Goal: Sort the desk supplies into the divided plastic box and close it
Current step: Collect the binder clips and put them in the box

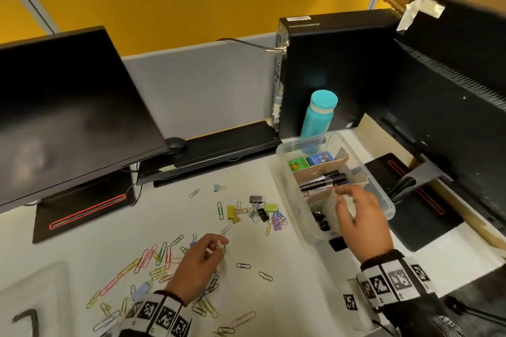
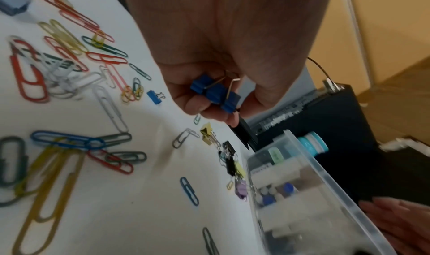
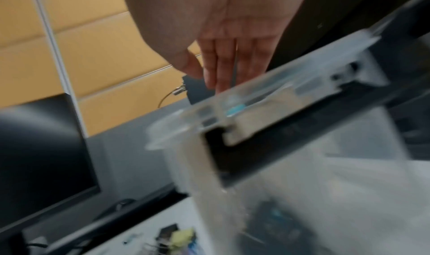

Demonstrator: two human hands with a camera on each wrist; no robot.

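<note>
The clear divided box (image 1: 294,201) stands on the right of the desk, open, with markers (image 1: 323,180), a green and a blue block, and black binder clips in its sections. My right hand (image 1: 345,200) hovers over its near part with straight fingers and holds nothing; the right wrist view shows the hand (image 3: 209,75) above the box rim (image 3: 279,97). My left hand (image 1: 216,247) sits over the scattered paper clips (image 1: 153,257) and pinches blue binder clips (image 2: 215,93). More coloured binder clips (image 1: 257,210) lie between the hands, left of the box (image 2: 325,176).
A dark monitor (image 1: 68,107) stands on the left, with a keyboard (image 1: 219,148) behind the clips. A PC tower (image 1: 328,68) and a teal bottle (image 1: 317,115) stand behind the box. Another monitor (image 1: 451,90) crowds the right. A clear lid (image 1: 32,295) lies at bottom left.
</note>
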